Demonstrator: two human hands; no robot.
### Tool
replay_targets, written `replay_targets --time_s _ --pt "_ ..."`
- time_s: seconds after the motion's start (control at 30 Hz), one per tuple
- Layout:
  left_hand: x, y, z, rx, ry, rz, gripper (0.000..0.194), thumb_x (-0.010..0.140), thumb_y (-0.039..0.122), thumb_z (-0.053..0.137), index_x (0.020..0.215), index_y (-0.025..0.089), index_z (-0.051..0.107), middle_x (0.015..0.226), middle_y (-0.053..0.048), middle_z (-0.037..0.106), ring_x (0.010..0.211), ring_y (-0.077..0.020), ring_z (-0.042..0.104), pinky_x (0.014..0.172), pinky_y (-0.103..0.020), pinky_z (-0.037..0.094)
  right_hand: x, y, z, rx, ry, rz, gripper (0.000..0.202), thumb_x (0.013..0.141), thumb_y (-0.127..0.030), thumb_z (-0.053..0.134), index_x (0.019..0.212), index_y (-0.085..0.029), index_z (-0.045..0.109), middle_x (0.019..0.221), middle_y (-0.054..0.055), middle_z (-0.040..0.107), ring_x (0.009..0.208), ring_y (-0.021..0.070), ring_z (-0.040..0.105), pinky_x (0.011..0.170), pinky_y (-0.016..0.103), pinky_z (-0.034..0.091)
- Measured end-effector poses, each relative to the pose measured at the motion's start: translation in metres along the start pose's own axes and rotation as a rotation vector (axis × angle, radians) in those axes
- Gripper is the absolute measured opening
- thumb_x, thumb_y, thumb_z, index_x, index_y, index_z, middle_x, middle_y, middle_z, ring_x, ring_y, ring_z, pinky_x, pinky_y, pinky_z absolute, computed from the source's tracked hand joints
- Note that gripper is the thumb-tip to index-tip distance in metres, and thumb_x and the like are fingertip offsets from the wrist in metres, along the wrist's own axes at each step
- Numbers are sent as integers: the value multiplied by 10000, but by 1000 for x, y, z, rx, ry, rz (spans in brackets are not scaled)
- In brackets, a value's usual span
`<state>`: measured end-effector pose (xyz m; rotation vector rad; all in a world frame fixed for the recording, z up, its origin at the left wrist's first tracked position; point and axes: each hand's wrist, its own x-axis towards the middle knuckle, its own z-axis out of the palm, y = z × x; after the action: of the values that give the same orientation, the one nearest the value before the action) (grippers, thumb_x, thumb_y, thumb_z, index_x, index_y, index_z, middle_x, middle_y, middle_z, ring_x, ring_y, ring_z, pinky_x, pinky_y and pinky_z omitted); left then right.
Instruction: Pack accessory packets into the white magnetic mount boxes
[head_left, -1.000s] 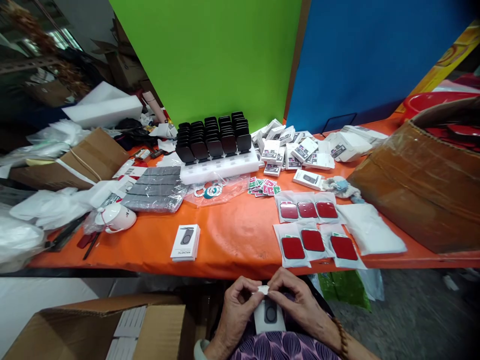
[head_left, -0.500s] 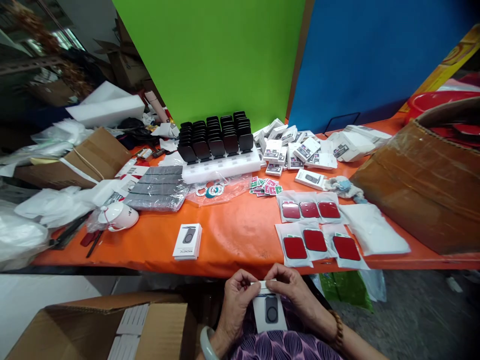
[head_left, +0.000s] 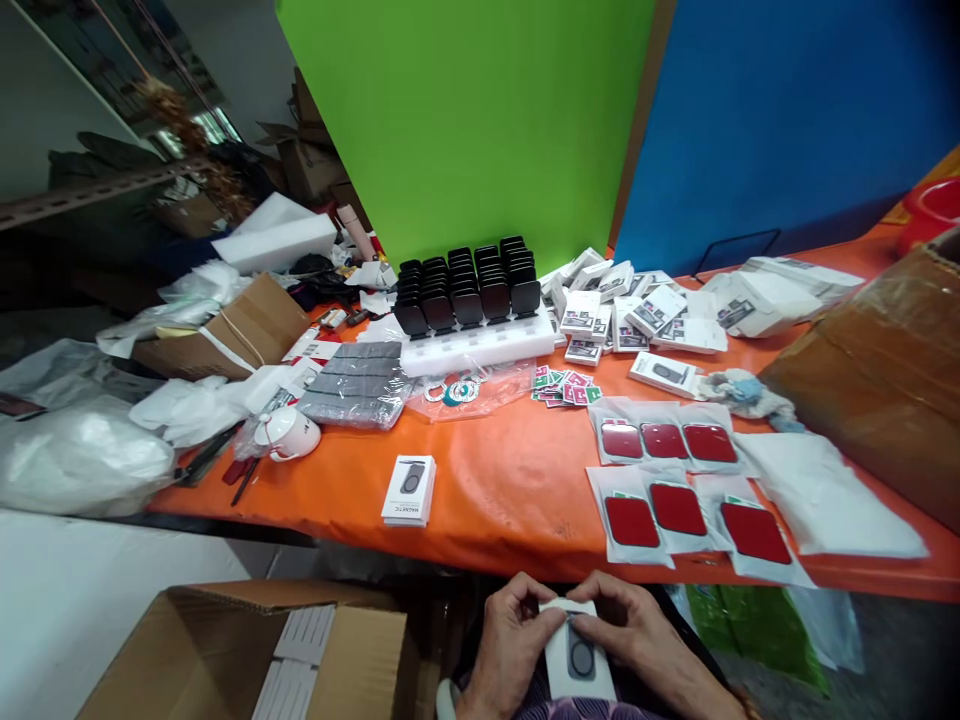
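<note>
Low over my lap I hold a small white box [head_left: 581,668] with a dark device pictured on its front. My left hand [head_left: 511,636] pinches its upper left side. On the other top corner, my right hand [head_left: 628,632] has its thumb pressed to the front. Whether the box's top end is fully closed is hidden by my fingers. Beyond my hands, a stack of like white boxes marked MAGNETIC [head_left: 409,490] stands on the orange table [head_left: 517,480]. Red square pads in white sleeves [head_left: 631,522] lie in two rows to the right.
Black stands [head_left: 469,285] fill a white foam tray [head_left: 480,345] at the back. Beside it lie piled white boxes [head_left: 637,305] and colourful cards [head_left: 566,386]. An open carton [head_left: 360,660] with white boxes inside is at lower left. A brown carton [head_left: 877,390] stands at right.
My fingers have shifted down from the box's top edge onto its front corners. The top flap that stood up earlier no longer shows. The view has turned a little left.
</note>
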<state>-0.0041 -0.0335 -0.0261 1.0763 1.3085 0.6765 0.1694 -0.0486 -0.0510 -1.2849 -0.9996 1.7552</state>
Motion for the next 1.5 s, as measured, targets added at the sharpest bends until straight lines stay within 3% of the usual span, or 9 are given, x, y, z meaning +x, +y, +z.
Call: replay_targets --time_s 0.23,0.43,0.6,0.7,0.9,1.07,1.23,1.4,1.5 --pt "2 18 6 318 196 246 787 605 221 798 1341 215 521 1437 -143 456 1315 -343 413 1079 -411 343 30 -42 22 144 182 -170 354 665 -480 765 820 -197 618 748 0 613 687 169 567 630 282 472" --pt "37 32 -49 667 517 589 545 756 305 616 1282 172 563 1299 -171 571 1196 -344 531 1006 -442 421 57 -83 33 -82 65 -308 322 795 -397 647 1057 -219 591 942 22 641 758 158 595 692 286 488" --pt "66 54 -129 937 708 648 496 784 388 528 1242 201 553 1288 -135 582 1193 -331 518 993 -462 434 100 -111 -41 -549 421 -528 288 842 -282 540 1117 -196 535 1081 81 612 882 197 606 806 348 499" --pt "79 56 -157 1050 663 565 384 774 399 507 1111 254 620 1181 -104 647 1135 -330 561 932 -453 470 127 -130 -105 -969 686 -461 327 868 -245 492 1190 -188 493 1174 109 572 1073 230 555 918 369 458" --pt "86 52 -170 1104 587 546 317 770 411 484 978 251 661 1090 -113 672 1093 -330 581 862 -432 504 157 -158 -197 -1116 811 -188 536 756 -210 643 1260 -131 478 1243 210 539 1170 361 499 936 499 389" --pt "76 61 -157 938 601 624 263 795 423 504 903 252 672 1118 -122 653 1214 -359 489 977 -514 431 163 -169 -222 -1172 686 -102 594 645 -167 727 1206 -121 539 1192 204 596 1120 380 547 873 478 429" --pt "66 70 -104 459 687 437 554 690 604 635 1100 234 592 1149 -110 633 1111 -337 570 967 -504 454 144 -187 -186 -1203 506 -314 520 719 -215 677 1217 -170 534 1300 141 545 1194 311 496 938 407 404" --pt "52 80 -48 -409 34 28 729 684 723 591 1162 173 576 1116 -139 646 923 -285 648 858 -453 505 84 -179 -83 -1138 -53 -833 509 736 -143 646 1223 -183 503 1240 117 579 1156 254 499 984 410 345" --pt "41 75 -27 -674 -363 -247 758 725 744 524 1203 159 594 1062 -136 680 966 -292 631 886 -446 480 47 -153 -29 -1059 -430 -890 495 771 -206 647 1239 -205 483 1180 93 606 1106 223 526 975 396 343"
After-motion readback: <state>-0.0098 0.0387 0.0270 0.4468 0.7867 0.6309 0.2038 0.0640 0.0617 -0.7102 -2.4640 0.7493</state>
